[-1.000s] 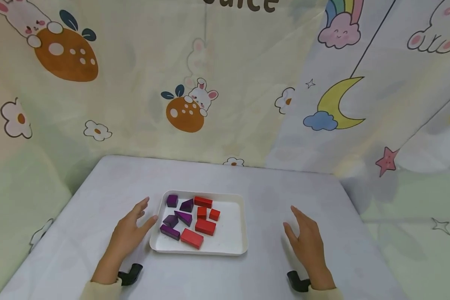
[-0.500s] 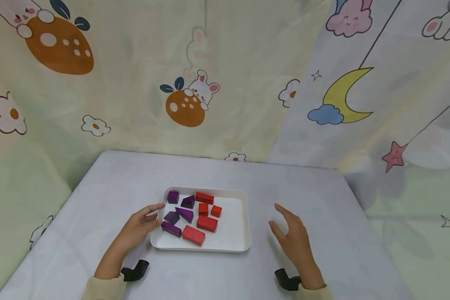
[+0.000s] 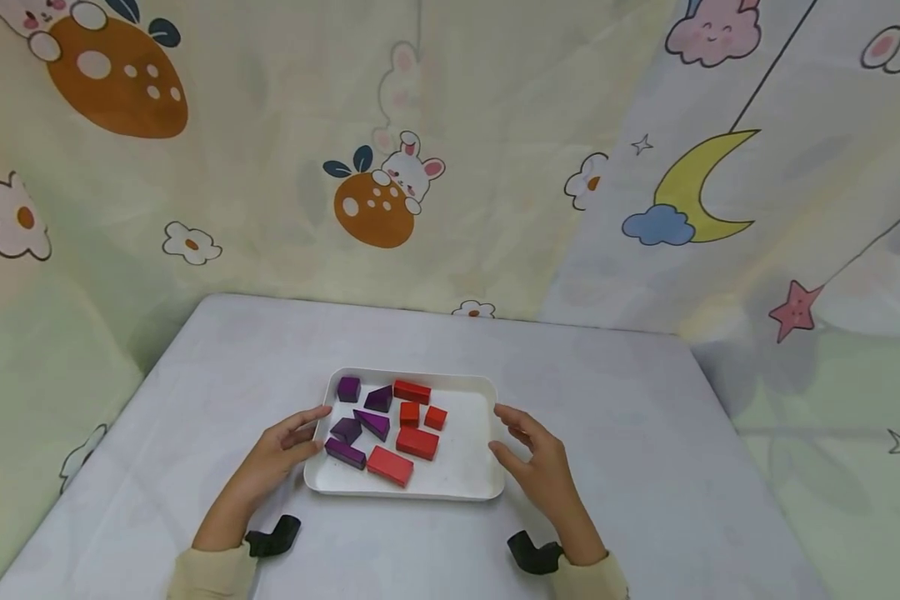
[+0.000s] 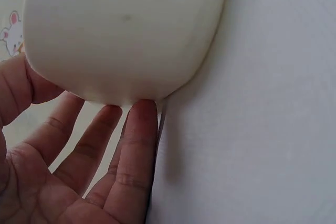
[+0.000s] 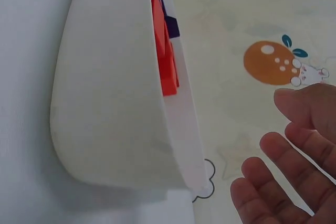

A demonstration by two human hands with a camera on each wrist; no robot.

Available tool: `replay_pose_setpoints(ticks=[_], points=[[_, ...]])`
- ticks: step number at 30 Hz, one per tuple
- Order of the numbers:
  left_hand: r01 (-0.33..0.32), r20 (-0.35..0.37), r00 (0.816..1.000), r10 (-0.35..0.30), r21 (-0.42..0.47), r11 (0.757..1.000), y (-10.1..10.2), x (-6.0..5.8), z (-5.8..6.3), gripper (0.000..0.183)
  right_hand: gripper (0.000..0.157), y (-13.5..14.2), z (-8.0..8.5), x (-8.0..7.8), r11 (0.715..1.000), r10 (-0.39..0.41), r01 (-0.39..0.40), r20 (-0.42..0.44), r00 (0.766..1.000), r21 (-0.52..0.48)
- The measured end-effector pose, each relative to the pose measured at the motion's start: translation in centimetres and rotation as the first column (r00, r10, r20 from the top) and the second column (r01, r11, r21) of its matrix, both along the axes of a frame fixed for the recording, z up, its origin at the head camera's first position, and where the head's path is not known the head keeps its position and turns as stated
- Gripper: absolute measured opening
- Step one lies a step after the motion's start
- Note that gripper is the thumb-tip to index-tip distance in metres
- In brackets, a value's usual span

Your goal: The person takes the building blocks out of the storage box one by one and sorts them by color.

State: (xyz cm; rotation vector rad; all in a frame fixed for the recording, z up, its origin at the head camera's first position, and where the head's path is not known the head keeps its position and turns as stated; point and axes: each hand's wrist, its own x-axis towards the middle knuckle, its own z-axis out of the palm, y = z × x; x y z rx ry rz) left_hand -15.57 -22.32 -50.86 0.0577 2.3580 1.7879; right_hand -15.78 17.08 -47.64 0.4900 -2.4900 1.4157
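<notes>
A white tray [image 3: 465, 450] lies on the white-covered table, holding several purple blocks [image 3: 345, 452] on its left and several red blocks [image 3: 417, 443] near its middle. My left hand [image 3: 270, 454] grips the tray's left end. In the left wrist view the thumb is at the rim and the fingertips meet the white wall [image 4: 126, 35]. At the right end, my right hand [image 3: 543, 471] is spread with bent fingers close to the rim. The right wrist view shows those fingers [image 5: 278, 153] apart from the tray wall [image 5: 105, 87].
The table [image 3: 600, 383] extends around the tray on all sides. Behind it hangs a printed cloth [image 3: 270, 167] with rabbits, flowers and a moon. A black bent piece sits at each wrist, the left one [image 3: 276, 537] and the right one [image 3: 534, 554].
My left hand has moved right from beside the tray onto its left end. My right hand has come left to the tray's right rim. The tray and blocks keep their places on the table.
</notes>
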Motion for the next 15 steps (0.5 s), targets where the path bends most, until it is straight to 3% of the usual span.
replay_pose_setpoints(ticks=[7, 15], points=[[0.003, 0.002, 1.0, -0.003, 0.048, 0.999, -0.3, 0.1, -0.5, 0.06, 0.045, -2.9, -0.2, -0.4, 0.99, 0.079, -0.061, 0.143, 0.987, -0.129], [-0.001, 0.006, 1.0, 0.001, 0.055, 0.998, -0.5, 0.1, -0.8, 0.06, 0.037, -5.2, -1.4, -1.1, 0.974, 0.17, -0.131, 0.208, 0.963, -0.187]])
